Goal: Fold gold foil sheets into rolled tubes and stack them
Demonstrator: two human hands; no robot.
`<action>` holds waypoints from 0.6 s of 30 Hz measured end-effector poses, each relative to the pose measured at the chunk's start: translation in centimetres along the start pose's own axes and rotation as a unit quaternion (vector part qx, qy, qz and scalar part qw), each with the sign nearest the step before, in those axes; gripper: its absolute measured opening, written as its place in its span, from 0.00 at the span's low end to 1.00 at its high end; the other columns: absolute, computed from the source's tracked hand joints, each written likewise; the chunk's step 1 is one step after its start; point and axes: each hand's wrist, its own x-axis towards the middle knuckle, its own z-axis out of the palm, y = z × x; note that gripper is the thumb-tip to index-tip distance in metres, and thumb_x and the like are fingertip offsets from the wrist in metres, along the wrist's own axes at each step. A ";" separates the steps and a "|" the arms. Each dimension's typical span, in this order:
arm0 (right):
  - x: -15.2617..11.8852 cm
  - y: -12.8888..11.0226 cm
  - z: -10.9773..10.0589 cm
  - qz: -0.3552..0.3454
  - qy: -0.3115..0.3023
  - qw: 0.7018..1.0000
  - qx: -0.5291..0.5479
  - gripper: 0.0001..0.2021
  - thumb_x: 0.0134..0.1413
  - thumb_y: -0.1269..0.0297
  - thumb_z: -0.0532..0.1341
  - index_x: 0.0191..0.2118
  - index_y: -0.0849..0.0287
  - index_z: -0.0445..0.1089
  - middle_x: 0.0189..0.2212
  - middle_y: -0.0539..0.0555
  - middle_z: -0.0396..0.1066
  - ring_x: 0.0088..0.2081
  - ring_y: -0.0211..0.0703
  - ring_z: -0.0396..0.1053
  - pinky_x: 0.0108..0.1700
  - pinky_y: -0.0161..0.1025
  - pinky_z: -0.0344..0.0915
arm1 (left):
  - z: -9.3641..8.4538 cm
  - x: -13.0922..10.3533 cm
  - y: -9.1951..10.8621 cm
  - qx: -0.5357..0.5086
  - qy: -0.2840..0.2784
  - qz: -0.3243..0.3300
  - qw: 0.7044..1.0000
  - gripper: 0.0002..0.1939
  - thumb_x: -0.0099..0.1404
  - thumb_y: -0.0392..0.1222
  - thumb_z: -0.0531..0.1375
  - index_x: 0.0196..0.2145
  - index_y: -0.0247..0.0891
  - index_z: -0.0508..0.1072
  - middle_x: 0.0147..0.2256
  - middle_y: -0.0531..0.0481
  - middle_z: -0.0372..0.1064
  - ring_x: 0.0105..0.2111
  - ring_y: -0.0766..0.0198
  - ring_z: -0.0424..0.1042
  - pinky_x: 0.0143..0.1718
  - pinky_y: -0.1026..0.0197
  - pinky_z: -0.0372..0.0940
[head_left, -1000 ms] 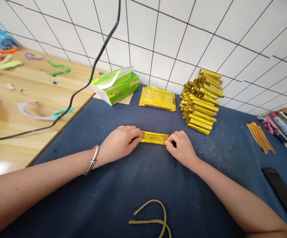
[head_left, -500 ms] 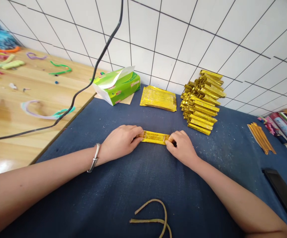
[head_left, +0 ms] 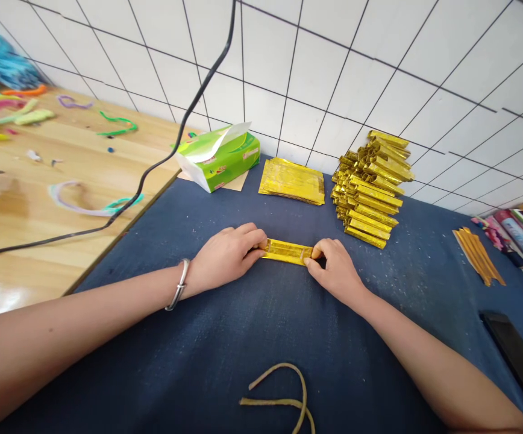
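A strip of folded gold foil paper (head_left: 285,251) lies crosswise on the dark blue cloth (head_left: 225,337), with creases along its length. My left hand (head_left: 231,258), with a silver bangle at the wrist, pinches its left end between thumb and fingers. At the opposite end, my right hand (head_left: 336,267) is closed on the strip the same way. Behind it sits a flat stack of gold foil sheets (head_left: 292,182). To the right of that stack rises a pile of folded gold foil strips (head_left: 370,193).
A green tissue box (head_left: 225,158) stands near the tiled wall. The black cable (head_left: 153,169) hangs across the left side, over a wooden table (head_left: 103,160) with craft bits. Nearer me is a tan cord (head_left: 304,392). On the right lie brown strips (head_left: 477,255) and a black object (head_left: 514,355).
The whole view has shifted slightly, with things appearing a little further right. Both hands keep hold of the gold foil strip's ends; their grip looks much the same.
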 end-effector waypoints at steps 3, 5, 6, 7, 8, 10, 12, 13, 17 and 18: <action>-0.4 -0.3 0.0 -0.035 0.025 0.999 -0.001 0.03 0.52 0.68 0.58 0.29 0.58 0.62 0.30 0.51 0.64 0.36 0.41 0.59 0.40 0.39 0.55 | 0.0 -0.1 0.3 0.009 0.010 0.052 0.999 0.11 0.66 0.37 0.49 0.41 0.40 0.69 0.38 0.49 0.65 0.36 0.66 0.66 0.38 0.63 0.62; -0.6 -0.6 0.1 -0.078 0.030 0.996 -0.022 0.03 0.56 0.69 0.55 0.33 0.58 0.65 0.33 0.53 0.65 0.38 0.42 0.58 0.41 0.40 0.54 | 0.0 -0.2 0.5 0.029 0.003 0.102 0.994 0.14 0.66 0.34 0.47 0.44 0.41 0.69 0.39 0.48 0.65 0.39 0.65 0.65 0.41 0.62 0.62; -0.7 -0.7 0.1 -0.100 0.026 0.994 -0.040 0.06 0.57 0.69 0.54 0.37 0.57 0.67 0.34 0.53 0.65 0.39 0.43 0.58 0.42 0.40 0.53 | 0.0 -0.2 0.5 0.040 -0.003 0.123 0.992 0.16 0.66 0.32 0.47 0.46 0.42 0.69 0.40 0.47 0.66 0.40 0.64 0.65 0.42 0.61 0.61; -0.8 -0.8 0.2 -0.120 0.020 0.991 -0.060 0.09 0.59 0.70 0.52 0.40 0.55 0.68 0.35 0.54 0.65 0.39 0.43 0.57 0.41 0.40 0.52 | 0.0 -0.2 0.6 0.050 -0.009 0.141 0.989 0.17 0.66 0.32 0.47 0.48 0.42 0.68 0.40 0.47 0.66 0.40 0.64 0.64 0.43 0.60 0.61; -0.9 -0.9 0.2 -0.135 0.012 0.987 -0.081 0.12 0.60 0.70 0.51 0.44 0.52 0.68 0.35 0.54 0.65 0.39 0.43 0.57 0.40 0.40 0.52 | 0.1 -0.2 0.6 0.060 -0.016 0.154 0.986 0.18 0.66 0.32 0.47 0.49 0.43 0.68 0.41 0.47 0.66 0.40 0.63 0.64 0.43 0.59 0.61; -1.0 -1.1 0.1 -0.152 -0.008 0.981 -0.117 0.15 0.61 0.69 0.50 0.49 0.46 0.67 0.35 0.53 0.64 0.38 0.43 0.55 0.39 0.40 0.50 | 0.0 -0.2 0.7 0.078 -0.028 0.170 0.982 0.18 0.67 0.32 0.47 0.51 0.43 0.67 0.41 0.47 0.66 0.40 0.63 0.63 0.43 0.59 0.60; -1.0 -1.3 -0.1 -0.159 -0.025 0.977 -0.138 0.16 0.62 0.68 0.50 0.50 0.43 0.65 0.35 0.52 0.64 0.38 0.43 0.55 0.38 0.40 0.48 | -0.1 -0.2 0.8 0.096 -0.038 0.176 0.979 0.18 0.68 0.34 0.46 0.51 0.44 0.66 0.41 0.47 0.66 0.39 0.63 0.63 0.41 0.59 0.60; -1.0 -1.5 -0.2 -0.162 -0.034 0.976 -0.144 0.16 0.62 0.67 0.49 0.51 0.42 0.65 0.35 0.51 0.64 0.38 0.43 0.54 0.38 0.40 0.48 | -0.2 -0.1 0.9 0.106 -0.042 0.178 0.977 0.18 0.68 0.35 0.46 0.51 0.44 0.66 0.40 0.47 0.66 0.38 0.63 0.63 0.41 0.59 0.60; -0.8 -1.8 -0.5 -0.177 -0.058 0.970 -0.156 0.15 0.63 0.66 0.49 0.51 0.44 0.65 0.35 0.52 0.64 0.39 0.43 0.55 0.39 0.40 0.47 | -0.7 -0.1 1.5 0.157 -0.058 0.183 0.969 0.15 0.68 0.38 0.48 0.50 0.42 0.67 0.39 0.47 0.66 0.38 0.61 0.62 0.38 0.59 0.58; -0.7 -1.7 -0.5 -0.180 -0.060 0.969 -0.158 0.15 0.63 0.66 0.49 0.51 0.44 0.65 0.35 0.52 0.64 0.40 0.43 0.55 0.39 0.40 0.47 | -0.8 -0.1 1.7 0.169 -0.063 0.184 0.966 0.15 0.68 0.38 0.49 0.50 0.42 0.67 0.39 0.46 0.66 0.39 0.61 0.62 0.38 0.59 0.58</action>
